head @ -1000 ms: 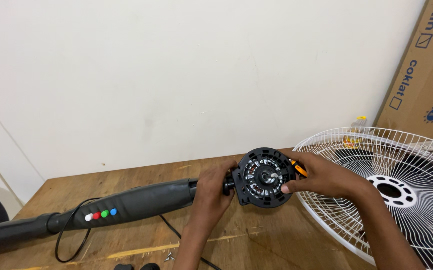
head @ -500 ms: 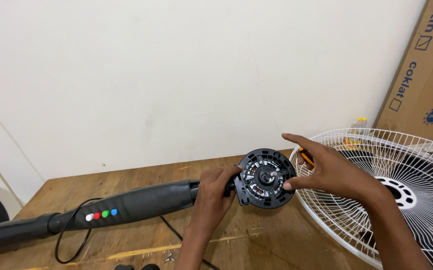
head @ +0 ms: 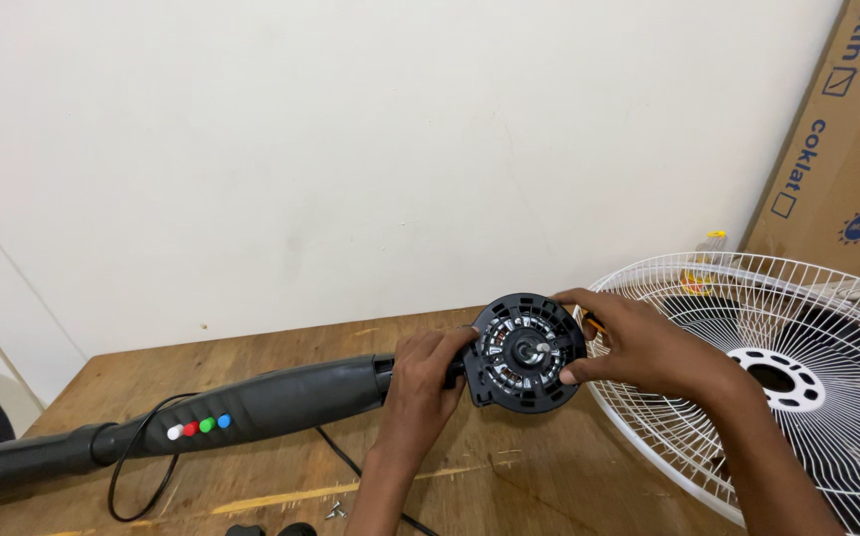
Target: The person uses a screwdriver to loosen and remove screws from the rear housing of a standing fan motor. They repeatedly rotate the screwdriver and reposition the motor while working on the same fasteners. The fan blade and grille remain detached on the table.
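Note:
A black round fan motor housing (head: 527, 352), its copper windings and centre shaft showing, sits at the end of a long black fan stand (head: 251, 405) lying on the wooden table (head: 251, 352). My left hand (head: 428, 382) grips the neck just left of the housing. My right hand (head: 638, 342) holds the housing's right rim, with a thumb on its lower front. A bit of orange, perhaps a tool handle (head: 593, 322), shows behind the right fingers. The stand carries white, red, green and blue buttons (head: 198, 428).
A white wire fan guard (head: 797, 377) lies on the right of the table under my right forearm. A brown cardboard box (head: 842, 159) leans against the wall at the far right. A black cord (head: 137, 467) loops below the stand; small screws (head: 333, 510) lie near the front edge.
My right hand has shifted slightly along the housing's right rim, fingers spreading then closing again. The housing and left hand have barely moved.

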